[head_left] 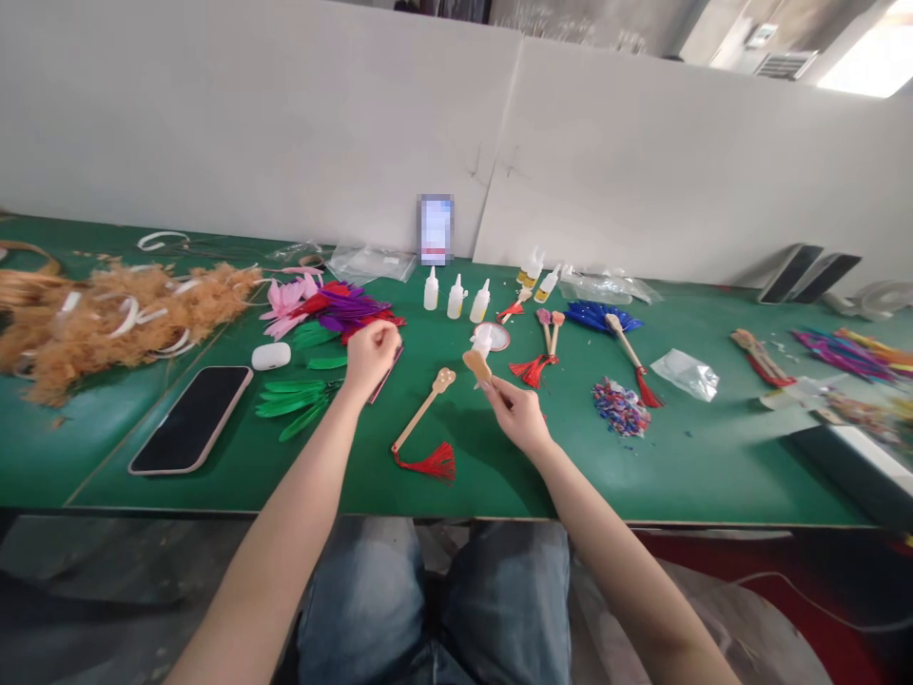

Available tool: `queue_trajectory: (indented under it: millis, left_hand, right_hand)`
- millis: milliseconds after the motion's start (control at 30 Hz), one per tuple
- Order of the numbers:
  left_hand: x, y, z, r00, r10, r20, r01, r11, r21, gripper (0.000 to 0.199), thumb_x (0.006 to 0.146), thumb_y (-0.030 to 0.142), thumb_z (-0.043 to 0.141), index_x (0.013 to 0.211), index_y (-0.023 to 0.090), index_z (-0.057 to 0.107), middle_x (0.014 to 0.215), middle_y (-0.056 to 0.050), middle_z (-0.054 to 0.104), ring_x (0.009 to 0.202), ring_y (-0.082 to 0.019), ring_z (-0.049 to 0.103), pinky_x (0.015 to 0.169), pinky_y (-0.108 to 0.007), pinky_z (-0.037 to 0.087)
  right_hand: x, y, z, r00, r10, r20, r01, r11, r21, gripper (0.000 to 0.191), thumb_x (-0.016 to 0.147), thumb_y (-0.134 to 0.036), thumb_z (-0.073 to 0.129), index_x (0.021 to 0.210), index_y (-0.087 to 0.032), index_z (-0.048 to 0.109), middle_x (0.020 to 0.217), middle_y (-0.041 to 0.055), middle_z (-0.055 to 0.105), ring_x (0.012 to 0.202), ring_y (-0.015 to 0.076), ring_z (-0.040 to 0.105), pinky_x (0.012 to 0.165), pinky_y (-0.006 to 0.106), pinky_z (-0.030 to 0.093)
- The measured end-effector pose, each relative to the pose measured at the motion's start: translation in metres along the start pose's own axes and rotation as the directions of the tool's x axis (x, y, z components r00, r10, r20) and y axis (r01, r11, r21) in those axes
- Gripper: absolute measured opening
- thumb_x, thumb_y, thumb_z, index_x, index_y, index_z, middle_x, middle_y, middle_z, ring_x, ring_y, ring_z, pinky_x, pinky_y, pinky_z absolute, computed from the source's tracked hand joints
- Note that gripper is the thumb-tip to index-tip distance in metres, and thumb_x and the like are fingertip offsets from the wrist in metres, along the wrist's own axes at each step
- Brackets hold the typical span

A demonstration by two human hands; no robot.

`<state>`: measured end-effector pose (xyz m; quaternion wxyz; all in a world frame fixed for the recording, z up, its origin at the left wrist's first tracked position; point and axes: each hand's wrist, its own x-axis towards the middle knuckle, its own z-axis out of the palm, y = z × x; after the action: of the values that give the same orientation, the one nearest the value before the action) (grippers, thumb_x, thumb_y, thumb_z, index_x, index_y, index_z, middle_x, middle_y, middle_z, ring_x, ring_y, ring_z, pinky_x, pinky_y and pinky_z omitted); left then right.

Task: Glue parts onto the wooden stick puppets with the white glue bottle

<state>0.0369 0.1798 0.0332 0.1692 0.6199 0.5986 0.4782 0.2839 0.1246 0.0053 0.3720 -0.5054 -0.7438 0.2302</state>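
Note:
My left hand is closed over the near edge of the red and purple feathers; whatever its fingers hold is hidden. A thin dark-red strip shows beside it. My right hand is closed on a tan, spoon-shaped wooden piece, its rounded end up and left. Just behind that end are a white bottle and a small round dish. Between my hands lies a wooden spoon with pale spots on its head and a red tassel.
Several glue bottles stand at the back before a propped phone. Green feathers, a black-screened phone and tan fluff are leftward. Rightward are blue feathers, tasselled spoons, colourful chips and a plastic bag.

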Motion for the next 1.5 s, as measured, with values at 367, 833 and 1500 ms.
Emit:
queue_trajectory:
  millis: [367,833,1500]
  left_hand:
    - [-0.026,0.024,0.028,0.810,0.243,0.534,-0.252,0.966,-0.057,0.030,0.094,0.025,0.029,0.111,0.020,0.054,0.102,-0.005,0.064,0.089,-0.014,0.062,0.078,-0.027,0.047]
    - [-0.029,0.024,0.026,0.737,0.315,0.598,-0.484,0.863,0.143,0.031,0.095,0.023,0.033,0.118,0.016,0.053,0.104,-0.008,0.060,0.097,-0.019,0.059,0.085,-0.033,0.048]
    - [-0.039,0.027,0.045,0.782,0.409,0.470,-0.596,0.712,0.372,0.020,0.088,0.007,0.036,0.102,0.013,0.050,0.092,-0.010,0.057,0.086,-0.023,0.052,0.076,-0.034,0.039]
  right_hand:
    - [-0.002,-0.009,0.002,0.987,0.035,0.156,-0.011,0.989,-0.150,0.035,0.091,-0.041,0.040,0.082,-0.018,0.065,0.050,-0.0037,0.041,0.045,0.0099,0.032,0.047,0.021,0.028]
    - [0.000,-0.012,0.001,0.976,0.050,0.214,0.021,0.948,-0.316,0.033,0.093,-0.036,0.038,0.073,-0.020,0.058,0.052,-0.0019,0.052,0.046,0.0110,0.044,0.049,0.021,0.026]
    - [-0.001,-0.017,0.007,0.974,0.088,0.209,0.049,0.818,-0.573,0.031,0.096,-0.034,0.037,0.094,-0.019,0.064,0.067,0.0040,0.068,0.056,0.0158,0.061,0.049,0.024,0.023]
